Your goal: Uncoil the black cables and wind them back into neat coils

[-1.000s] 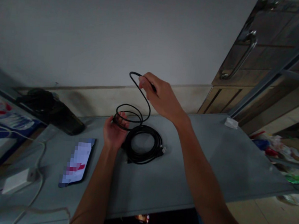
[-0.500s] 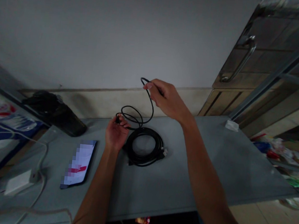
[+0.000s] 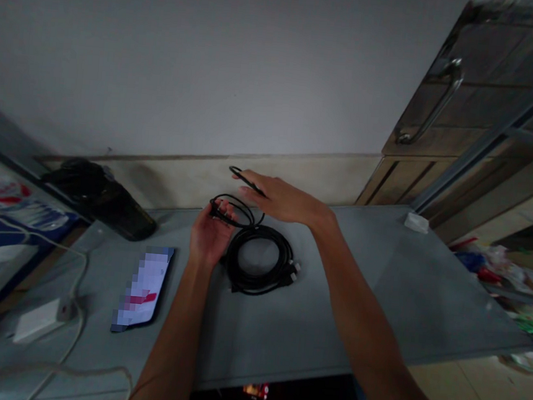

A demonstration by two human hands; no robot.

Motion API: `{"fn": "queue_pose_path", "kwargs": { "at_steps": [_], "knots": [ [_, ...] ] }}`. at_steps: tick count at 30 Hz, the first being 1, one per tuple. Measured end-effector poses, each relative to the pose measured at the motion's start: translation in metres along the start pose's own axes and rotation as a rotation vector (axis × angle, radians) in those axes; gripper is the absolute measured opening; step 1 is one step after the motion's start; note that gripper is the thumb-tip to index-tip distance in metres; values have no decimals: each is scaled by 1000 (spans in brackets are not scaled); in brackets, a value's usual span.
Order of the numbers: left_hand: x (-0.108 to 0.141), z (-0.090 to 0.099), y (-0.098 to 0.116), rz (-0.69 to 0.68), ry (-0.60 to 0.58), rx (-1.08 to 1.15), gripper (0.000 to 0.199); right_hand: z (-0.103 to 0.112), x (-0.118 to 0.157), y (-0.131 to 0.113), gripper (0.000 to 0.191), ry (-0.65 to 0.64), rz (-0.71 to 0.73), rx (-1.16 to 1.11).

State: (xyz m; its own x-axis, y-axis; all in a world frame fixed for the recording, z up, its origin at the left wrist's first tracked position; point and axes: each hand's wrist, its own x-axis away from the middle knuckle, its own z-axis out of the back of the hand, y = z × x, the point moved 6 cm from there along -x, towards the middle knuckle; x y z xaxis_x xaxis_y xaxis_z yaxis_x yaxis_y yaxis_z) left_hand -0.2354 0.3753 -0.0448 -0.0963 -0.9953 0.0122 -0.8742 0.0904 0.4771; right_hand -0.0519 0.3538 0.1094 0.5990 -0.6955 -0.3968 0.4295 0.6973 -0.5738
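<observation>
A thin black cable [image 3: 233,222] runs in loose loops between my two hands. My left hand [image 3: 211,232], palm up with curled fingers, holds one part of it beside the coil. Above and to the right, my right hand [image 3: 280,198] grips another part of the cable, raised over the back of the table; a short bend sticks out past its fingertips. Just in front of both hands, a thick coil of black cable [image 3: 283,276] with light metal connectors at its right side lies on the grey table [image 3: 272,344].
Left of my forearm lies a phone [image 3: 147,289] with a lit screen. Behind it rests a black object [image 3: 121,209]. A white adapter [image 3: 41,320] with pale cords is at the left. A small white block [image 3: 416,223] sits back right, near a metal frame.
My right hand has come down and to the left with the cable, nearer my left hand. The cable's raised loop is lower and smaller. My left hand has barely moved.
</observation>
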Motion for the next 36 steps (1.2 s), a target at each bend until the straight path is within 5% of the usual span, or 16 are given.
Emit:
{"fn": "queue_pose_path", "kwargs": {
  "at_steps": [10, 16, 22, 29, 36],
  "knots": [
    [0, 5, 10, -72, 70, 1, 37, 92, 23, 19, 47, 741, -94, -358],
    [0, 8, 11, -91, 90, 3, 31, 140, 65, -10, 23, 1110, 86, -564],
    [-1, 13, 19, -109, 53, -5, 33, 178, 127, -17, 43, 1630, 135, -690],
    [-5, 28, 31, -126, 59, 39, 35, 192, 174, -25, 63, 1881, 219, -677],
    [-7, 37, 40, -160, 87, 79, 41, 197, 189, -28, 72, 1909, 268, -566]
  ]
}}
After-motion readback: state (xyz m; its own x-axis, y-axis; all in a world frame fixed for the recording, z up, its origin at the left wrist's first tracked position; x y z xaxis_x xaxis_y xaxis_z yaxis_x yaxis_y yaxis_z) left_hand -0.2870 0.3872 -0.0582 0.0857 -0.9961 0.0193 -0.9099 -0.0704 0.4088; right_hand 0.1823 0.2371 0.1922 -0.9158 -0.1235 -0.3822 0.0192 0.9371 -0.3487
